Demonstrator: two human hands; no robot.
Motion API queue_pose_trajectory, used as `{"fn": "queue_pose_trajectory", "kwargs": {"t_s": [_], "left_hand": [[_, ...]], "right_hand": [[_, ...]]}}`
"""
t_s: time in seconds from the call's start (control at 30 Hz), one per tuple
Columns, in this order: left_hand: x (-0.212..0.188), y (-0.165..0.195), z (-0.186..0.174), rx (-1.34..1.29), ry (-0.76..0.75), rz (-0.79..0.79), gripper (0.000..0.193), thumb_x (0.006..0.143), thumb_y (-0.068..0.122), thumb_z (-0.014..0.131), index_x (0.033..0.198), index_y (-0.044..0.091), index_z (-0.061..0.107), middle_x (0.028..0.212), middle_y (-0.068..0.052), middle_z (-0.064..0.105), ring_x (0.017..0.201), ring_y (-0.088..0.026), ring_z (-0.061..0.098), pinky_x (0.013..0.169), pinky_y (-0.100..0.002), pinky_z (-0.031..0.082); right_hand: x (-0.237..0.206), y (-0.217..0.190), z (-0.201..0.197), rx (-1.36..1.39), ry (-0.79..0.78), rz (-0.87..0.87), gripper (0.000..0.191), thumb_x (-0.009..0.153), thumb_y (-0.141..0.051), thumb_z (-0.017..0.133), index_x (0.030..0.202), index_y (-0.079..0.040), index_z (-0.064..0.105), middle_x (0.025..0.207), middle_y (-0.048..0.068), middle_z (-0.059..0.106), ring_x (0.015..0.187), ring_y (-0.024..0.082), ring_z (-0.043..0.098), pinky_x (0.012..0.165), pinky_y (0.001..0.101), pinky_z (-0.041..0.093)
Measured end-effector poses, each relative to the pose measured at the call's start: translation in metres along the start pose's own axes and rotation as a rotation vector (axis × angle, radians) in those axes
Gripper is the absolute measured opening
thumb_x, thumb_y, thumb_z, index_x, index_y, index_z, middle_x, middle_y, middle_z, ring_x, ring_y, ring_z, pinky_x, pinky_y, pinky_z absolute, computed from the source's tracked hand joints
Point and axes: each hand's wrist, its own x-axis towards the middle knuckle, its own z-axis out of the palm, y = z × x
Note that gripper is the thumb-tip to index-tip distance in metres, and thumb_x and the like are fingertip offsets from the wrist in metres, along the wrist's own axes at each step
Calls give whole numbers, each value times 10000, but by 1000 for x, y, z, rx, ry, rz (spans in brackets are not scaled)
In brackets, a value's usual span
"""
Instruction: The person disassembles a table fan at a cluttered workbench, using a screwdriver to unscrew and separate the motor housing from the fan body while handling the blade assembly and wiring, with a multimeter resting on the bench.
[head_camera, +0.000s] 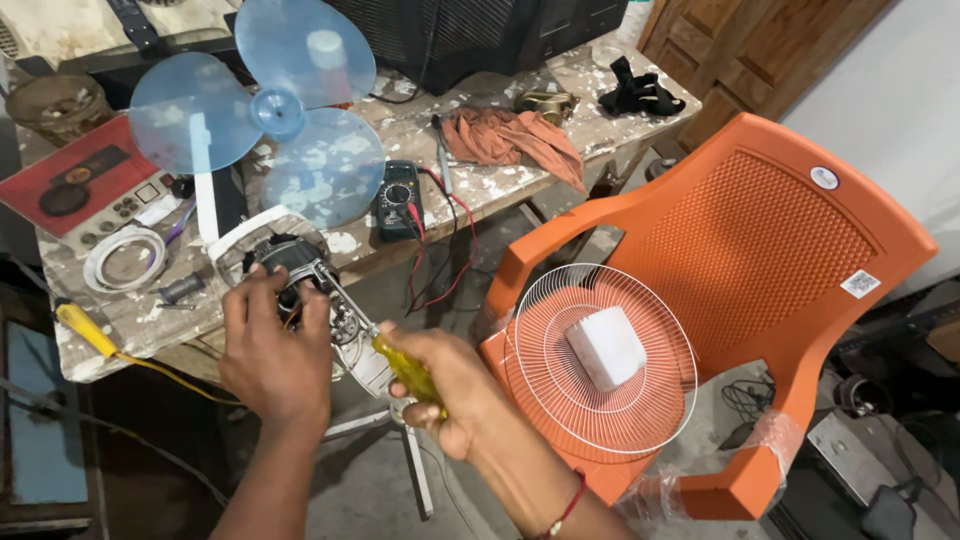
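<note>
left hand (268, 350) fingers clasped round the fan motor (290, 265), right hand (445, 385) fisted on a yellow screwdriver (400, 365) angled into it

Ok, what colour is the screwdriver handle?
Translucent yellow; the screwdriver sits in the right hand, clearest in the head view.

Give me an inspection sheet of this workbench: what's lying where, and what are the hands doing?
Surface: paint-spattered table, worn.
Job's things: fan motor with its cover off, steadied by left hand; yellow-handled screwdriver in right hand, tip at the motor.
Clutter: blue fan blade, multimeter, orange cloth, red box.
Fingers: both hands closed around their things.
Cables: red and black meter leads; white coil.
Surroundings: orange chair holding white fan grille.
</note>
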Motion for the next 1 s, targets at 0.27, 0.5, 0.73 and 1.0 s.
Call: {"fn": "queue_pose_trajectory", "kwargs": {"t_s": [0.27, 0.5, 0.73, 1.0], "left_hand": [[2, 0, 0, -11, -21, -48, 226, 932, 195, 779, 1121, 79, 740, 1247, -100, 698, 1015, -336, 720, 830, -441, 572], [5, -1, 0, 17, -24, -30, 257, 915, 209, 779, 1133, 78, 740, 1234, -108, 697, 1024, -341, 719, 828, -441, 574], [5, 1, 1, 39, -8, -19, 241, 911, 206, 764, 1124, 96, 746, 1228, -77, 708, 1039, -317, 721, 830, -427, 579], [5, 4, 4, 77, -1, -51, 239, 902, 213, 760, 1119, 113, 749, 1240, -58, 712, 1045, -310, 718, 829, -425, 576]], "right_hand": [[-3, 12, 13, -465, 156, -427, 265, 888, -251, 747, 931, -8, 653, 754, 49, 671, 575, 102, 607, 398, 215, 423], [10, -19, -5, 300, -348, 322, 309, 936, -302, 678, 1011, -8, 620, 830, 35, 584, 502, 48, 522, 319, 148, 315], [1, -4, 6, -223, 62, -179, 242, 821, -104, 745, 985, -7, 596, 819, 91, 657, 538, 119, 597, 338, 251, 347], [-2, -12, 5, -105, -83, 22, 309, 976, -286, 585, 1066, -5, 674, 860, 77, 683, 570, 98, 580, 362, 211, 346]]}}
